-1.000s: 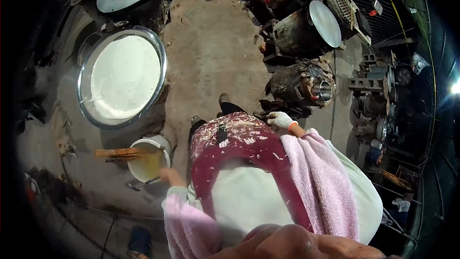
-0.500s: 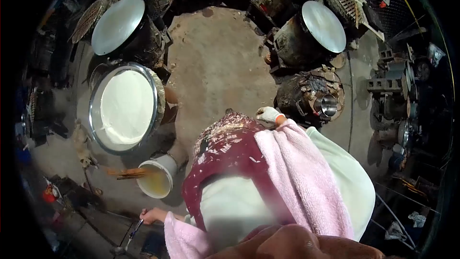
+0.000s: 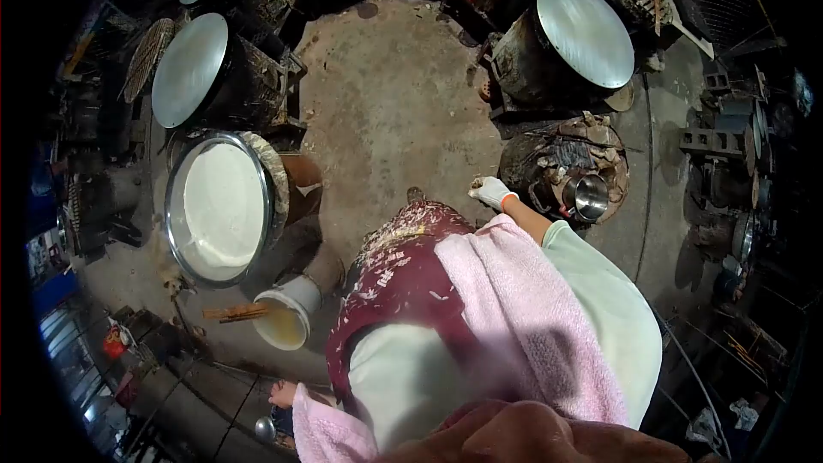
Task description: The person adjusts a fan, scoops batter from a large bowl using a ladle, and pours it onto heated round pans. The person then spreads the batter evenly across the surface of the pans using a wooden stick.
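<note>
My left hand [image 3: 281,393] is low at the left by my side, fingers curled; what they hold cannot be made out. Just below it is a round shiny metal piece [image 3: 266,429]; whether the hand holds it is unclear. My right hand [image 3: 490,191], in a stained white glove with an orange cuff, hangs in front of me with fingers loosely bent and slightly apart, nothing visible in it. A blackened drum stove [image 3: 549,150] bearing a small steel pot [image 3: 591,197] stands to its right. At the left, a wide metal-rimmed pan [image 3: 171,231] contains something smooth and white.
A white bucket [image 3: 313,296] of yellowish liquid has wooden sticks [image 3: 236,313] across its rim. Drum stoves with round metal plates [image 3: 190,70] [image 3: 585,34] line both sides of the concrete floor [image 3: 386,86]. A pink towel [image 3: 514,291] hangs over my shoulder, above a maroon apron [image 3: 403,283].
My left hand has moved lower and closer to my body; the thin metal piece seen in it no longer shows. My right hand has swung slightly forward. The view has shifted a little.
</note>
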Demonstrator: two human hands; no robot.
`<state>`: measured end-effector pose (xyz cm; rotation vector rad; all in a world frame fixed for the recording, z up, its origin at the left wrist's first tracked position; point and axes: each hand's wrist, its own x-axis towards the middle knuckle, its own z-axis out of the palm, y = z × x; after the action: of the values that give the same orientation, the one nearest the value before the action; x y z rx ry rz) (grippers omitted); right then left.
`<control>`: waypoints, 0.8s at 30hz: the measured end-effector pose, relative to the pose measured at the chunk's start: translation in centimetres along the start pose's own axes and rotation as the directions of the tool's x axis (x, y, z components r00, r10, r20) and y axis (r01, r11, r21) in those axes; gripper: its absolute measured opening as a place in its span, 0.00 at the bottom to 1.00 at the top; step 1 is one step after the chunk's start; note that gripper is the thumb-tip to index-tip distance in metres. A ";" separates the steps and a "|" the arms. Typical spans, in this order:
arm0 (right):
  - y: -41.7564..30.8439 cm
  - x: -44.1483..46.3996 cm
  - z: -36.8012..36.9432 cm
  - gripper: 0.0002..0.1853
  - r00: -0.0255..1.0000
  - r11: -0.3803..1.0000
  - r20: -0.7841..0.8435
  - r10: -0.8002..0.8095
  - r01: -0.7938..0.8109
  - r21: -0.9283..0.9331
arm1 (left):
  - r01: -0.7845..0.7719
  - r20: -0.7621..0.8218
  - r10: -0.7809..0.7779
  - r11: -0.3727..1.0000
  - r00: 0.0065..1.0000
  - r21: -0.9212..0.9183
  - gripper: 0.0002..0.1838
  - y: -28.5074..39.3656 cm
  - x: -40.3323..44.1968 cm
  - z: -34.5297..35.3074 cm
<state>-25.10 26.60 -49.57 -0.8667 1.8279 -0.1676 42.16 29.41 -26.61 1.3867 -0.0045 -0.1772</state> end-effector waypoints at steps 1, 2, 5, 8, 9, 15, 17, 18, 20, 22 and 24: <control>0.1 0.7 -0.3 0.18 1.000 0.997 -0.010 -0.007 0.008 0.077 | 0.016 0.012 -0.015 1.000 1.000 -0.025 0.19 0.3 -0.5 0.3; 0.4 1.4 -0.7 0.18 1.000 0.988 -0.021 -0.012 0.015 0.152 | 0.026 0.022 -0.025 0.999 0.999 -0.047 0.19 0.7 -1.1 0.5; -0.9 2.3 -3.2 0.16 0.999 0.877 -0.034 -0.037 0.049 0.478 | 0.083 0.074 -0.075 0.990 0.994 -0.110 0.20 1.3 -2.4 2.2; -1.8 3.7 -7.0 0.16 0.964 0.732 -0.250 -0.090 0.234 0.640 | 0.152 0.151 -0.128 0.975 0.980 -0.161 0.21 2.4 -3.4 4.9; -2.9 3.5 -8.5 0.15 0.921 0.679 -0.383 -0.078 0.330 0.656 | 0.170 0.204 -0.135 0.972 0.970 -0.163 0.21 2.6 -3.7 6.0; -1.7 8.4 -18.2 0.05 0.956 -0.483 -0.257 0.139 0.292 0.825 | 0.234 0.603 -0.204 0.972 0.771 0.029 0.29 0.4 -6.0 16.5; -1.8 8.8 -21.1 0.06 0.913 -0.648 -0.331 0.237 0.403 0.647 | 0.246 0.642 -0.272 0.960 0.717 0.132 0.29 1.2 -12.9 22.0; -0.6 10.3 -22.2 0.07 0.887 -0.700 -0.386 0.253 0.443 0.559 | 0.291 0.741 -0.293 0.947 0.605 0.137 0.28 -0.3 -12.5 23.9; 1.7 13.1 -24.7 0.14 0.862 -0.744 -0.373 0.344 0.493 0.452 | 0.324 0.873 -0.320 0.924 0.368 0.203 0.27 -2.5 -13.4 28.1; 0.8 13.1 -27.0 0.20 0.802 -0.723 -0.361 0.475 0.590 0.359 | 0.317 0.852 -0.367 0.914 0.373 0.255 0.28 -3.4 -18.5 33.2; 1.5 14.8 -28.3 0.25 0.743 -0.716 -0.403 0.534 0.651 0.252 | 0.326 0.858 -0.406 0.895 0.316 0.303 0.27 -4.9 -21.9 37.8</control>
<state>-52.76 10.61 -49.29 0.9028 0.5630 -2.5815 15.86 -5.52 -22.20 1.1743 -0.6399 -1.3645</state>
